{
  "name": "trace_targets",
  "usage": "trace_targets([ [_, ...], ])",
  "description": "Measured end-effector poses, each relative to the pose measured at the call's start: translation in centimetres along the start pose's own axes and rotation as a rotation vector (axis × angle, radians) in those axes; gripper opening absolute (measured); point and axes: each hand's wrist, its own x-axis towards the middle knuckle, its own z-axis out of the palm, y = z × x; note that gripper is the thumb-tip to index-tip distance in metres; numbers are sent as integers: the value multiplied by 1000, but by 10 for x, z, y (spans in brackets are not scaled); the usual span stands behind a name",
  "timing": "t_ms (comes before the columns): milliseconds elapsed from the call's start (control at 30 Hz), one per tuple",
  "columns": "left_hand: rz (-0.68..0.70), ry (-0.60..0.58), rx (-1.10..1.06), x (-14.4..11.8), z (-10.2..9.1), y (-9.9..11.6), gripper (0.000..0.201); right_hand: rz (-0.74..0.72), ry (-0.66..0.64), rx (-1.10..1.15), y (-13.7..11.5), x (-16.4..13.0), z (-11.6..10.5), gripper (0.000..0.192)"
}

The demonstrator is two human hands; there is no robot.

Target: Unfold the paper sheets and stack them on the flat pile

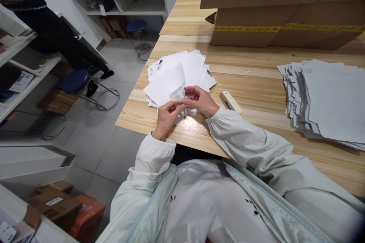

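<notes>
Near the front edge of the table [256, 83], towards its left corner, the left hand [166, 117] and right hand [199, 100] pinch the lower edge of one sheet [167, 83], lifted and curling over a loose pile of papers [191, 66]. The sheet appears light, limp and easily creased; a thumb-and-finger grip at its edge or corner suits it best. Just right of the hands lies a stapler [230, 101]. Along the right edge rests a second stack [327, 98]; at the far edge stand cardboard boxes [285, 7].
</notes>
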Motion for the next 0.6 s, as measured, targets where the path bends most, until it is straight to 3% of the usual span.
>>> trace_targets([
  [400,-27,-7,23,0,-3,-3,34,13,17,-27,-3,-1,2,56],
  [600,42,69,151,-2,4,-7,24,24,16,-54,-5,1,1,51],
])
